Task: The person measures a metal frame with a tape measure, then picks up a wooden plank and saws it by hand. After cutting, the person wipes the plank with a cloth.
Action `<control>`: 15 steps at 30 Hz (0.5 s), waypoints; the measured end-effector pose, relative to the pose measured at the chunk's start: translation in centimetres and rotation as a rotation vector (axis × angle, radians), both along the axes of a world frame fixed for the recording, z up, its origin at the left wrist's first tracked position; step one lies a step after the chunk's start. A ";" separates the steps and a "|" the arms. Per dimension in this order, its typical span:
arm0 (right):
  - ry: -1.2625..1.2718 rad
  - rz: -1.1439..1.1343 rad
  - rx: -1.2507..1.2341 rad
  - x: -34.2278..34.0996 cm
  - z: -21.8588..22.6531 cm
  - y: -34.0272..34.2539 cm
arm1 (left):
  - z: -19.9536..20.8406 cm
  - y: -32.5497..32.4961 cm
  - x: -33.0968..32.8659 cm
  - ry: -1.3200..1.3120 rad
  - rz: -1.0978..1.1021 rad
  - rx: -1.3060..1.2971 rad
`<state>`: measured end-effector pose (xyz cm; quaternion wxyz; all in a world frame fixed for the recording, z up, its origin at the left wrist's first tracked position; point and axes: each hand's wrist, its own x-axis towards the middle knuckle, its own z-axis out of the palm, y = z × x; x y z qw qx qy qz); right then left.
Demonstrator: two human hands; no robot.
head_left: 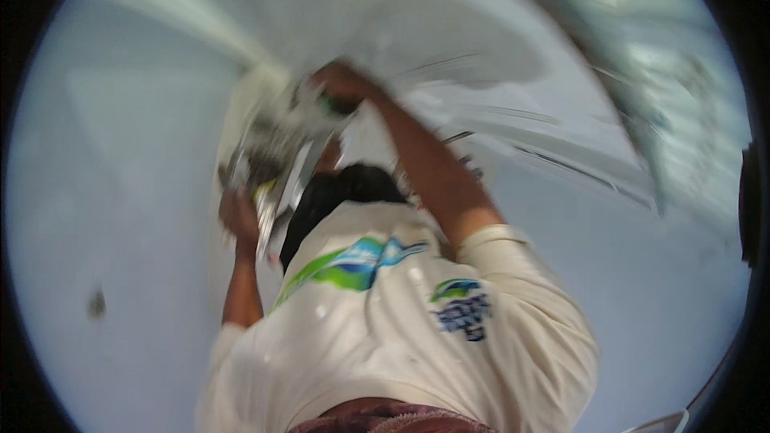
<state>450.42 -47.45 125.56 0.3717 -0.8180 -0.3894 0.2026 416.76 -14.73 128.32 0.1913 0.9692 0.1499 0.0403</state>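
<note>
1. Closest to the camera, a co-worker's back in a cream shirt (pixel 385 329) with green and blue prints fills the lower centre of the frame.
2. The wearer's own hands are not seen in the frame, so their state cannot be told.
3. The co-worker's upper hand (pixel 341 84) is raised above centre and laid on top of a blurred grey-and-white object (pixel 273 144); whether it grips cannot be told.
4. The co-worker's lower hand (pixel 238 216) is held at the object's lower end, left of centre; its grasp is blurred.
5. The object is seen against a pale surface (pixel 120 152), just left of the co-worker's dark hair (pixel 345 188).
6. Thin dark lines (pixel 521 148) are smeared across the right centre.
7. A small dark spot (pixel 96 303) is seen at the lower left.
</note>
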 end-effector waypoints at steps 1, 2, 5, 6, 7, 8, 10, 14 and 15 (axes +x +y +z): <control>0.546 -0.197 -0.020 0.6 1.4 1.0 | 1.2 -0.1 -0.3 0.084 0.057 0.025; 0.617 -0.252 -0.197 0.1 5.5 3.3 | 3.3 -0.7 -0.1 0.118 0.144 0.037; 0.879 -0.118 -0.092 1.0 3.6 3.4 | 3.5 -2.4 -0.1 0.110 0.187 0.013; 0.899 -0.043 -0.067 0.9 2.6 3.4 | 3.3 -2.7 -0.1 0.102 0.199 0.019; 0.919 0.036 -0.045 0.6 1.5 3.7 | 3.9 -2.9 -0.1 0.215 0.211 -0.020; 0.941 0.112 -0.020 0.2 0.3 3.7 | 3.4 -3.2 -0.4 0.152 0.176 -0.007; 0.991 0.147 -0.134 -0.6 -1.6 3.9 | 2.1 -3.2 -1.1 0.028 0.118 0.031; 0.957 0.127 -0.001 -3.6 -2.1 2.9 | 1.2 -3.1 -1.3 0.070 0.352 -0.268; 0.876 0.107 0.072 -4.5 -2.9 2.5 | 0.5 -3.1 -1.4 0.034 0.390 -0.312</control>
